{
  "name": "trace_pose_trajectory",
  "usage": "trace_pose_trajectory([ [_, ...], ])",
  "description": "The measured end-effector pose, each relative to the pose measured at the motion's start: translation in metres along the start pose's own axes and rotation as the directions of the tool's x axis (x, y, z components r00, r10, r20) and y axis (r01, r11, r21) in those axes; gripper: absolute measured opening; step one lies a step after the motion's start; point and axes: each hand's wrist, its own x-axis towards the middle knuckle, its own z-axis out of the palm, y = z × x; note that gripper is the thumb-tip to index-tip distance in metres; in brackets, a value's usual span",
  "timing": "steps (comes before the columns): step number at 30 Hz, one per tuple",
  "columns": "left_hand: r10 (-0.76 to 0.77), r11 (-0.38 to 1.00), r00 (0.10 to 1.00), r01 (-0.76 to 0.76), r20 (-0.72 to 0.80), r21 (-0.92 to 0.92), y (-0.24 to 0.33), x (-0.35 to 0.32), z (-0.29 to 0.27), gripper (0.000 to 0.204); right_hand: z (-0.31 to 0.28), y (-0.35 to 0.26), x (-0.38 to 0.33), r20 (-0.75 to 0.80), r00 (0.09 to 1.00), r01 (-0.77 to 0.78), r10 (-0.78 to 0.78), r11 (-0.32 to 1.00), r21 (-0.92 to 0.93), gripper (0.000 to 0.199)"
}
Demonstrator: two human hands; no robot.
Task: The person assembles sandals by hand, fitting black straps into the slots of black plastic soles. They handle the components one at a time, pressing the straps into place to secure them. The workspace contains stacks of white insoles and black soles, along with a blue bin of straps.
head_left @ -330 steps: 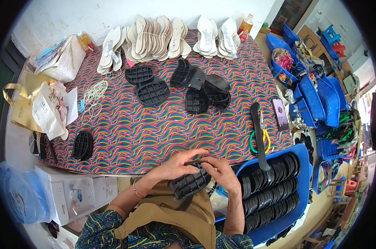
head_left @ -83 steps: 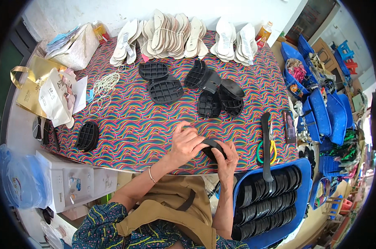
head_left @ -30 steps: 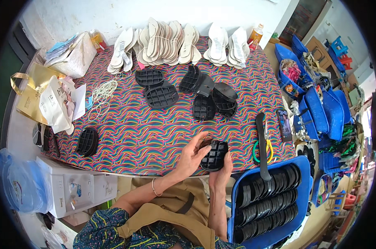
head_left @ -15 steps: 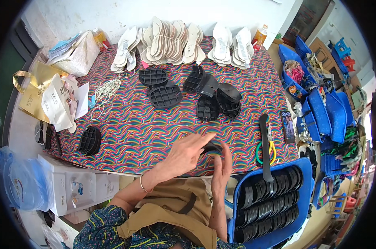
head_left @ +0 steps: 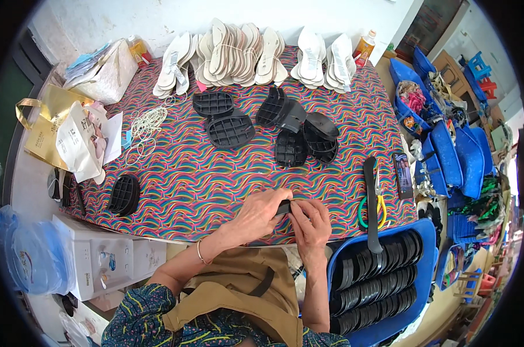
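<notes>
Close to the table's front edge, my left hand [head_left: 258,215] and my right hand [head_left: 312,229] meet around a small black sole piece [head_left: 283,207]. The fingers of both hands are closed on it, and most of it is hidden behind them. Farther up the table lie loose black sole pieces with gridded hollows: a pair [head_left: 231,129] left of centre and a cluster [head_left: 291,149] to its right. One more gridded black sole piece [head_left: 123,195], apparently stacked, rests at the left.
Bundled pale insoles [head_left: 233,55] line the wall. A blue basket [head_left: 432,243] with rows of black pieces stands at right front, a long black strip [head_left: 369,196] reaching over it. Scissors [head_left: 381,211], a phone [head_left: 402,175], cord [head_left: 146,130] and a gold bag [head_left: 45,127] lie around.
My right hand has turned inward, its fingers curling from spread onto the black sole piece. The left fingers have drawn in around it too.
</notes>
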Motion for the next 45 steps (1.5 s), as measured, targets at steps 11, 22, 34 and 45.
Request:
trace_pose_trajectory([
  [11,0.08,0.994,0.996,-0.082,-0.046,-0.065,-0.01,0.002,0.0,0.047,-0.001,0.013,0.003,0.045,0.996,-0.08,0.077,0.994,0.076,0.033],
  [22,0.073,0.976,0.983,-0.105,-0.171,-0.189,-0.016,0.001,0.008,0.026,0.004,0.012,0.002,0.024,0.984,-0.175,0.174,0.983,0.061,0.03],
  [34,0.065,0.989,0.975,-0.091,-0.213,-0.116,-0.013,0.002,0.012,0.024,-0.001,0.011,0.001,0.065,0.971,-0.232,0.231,0.973,0.005,0.026],
  [45,0.055,0.991,0.978,-0.077,-0.2,-0.106,-0.022,-0.002,0.016,0.019,0.004,0.012,-0.007,0.068,0.953,-0.3,0.295,0.95,0.084,0.025],
])
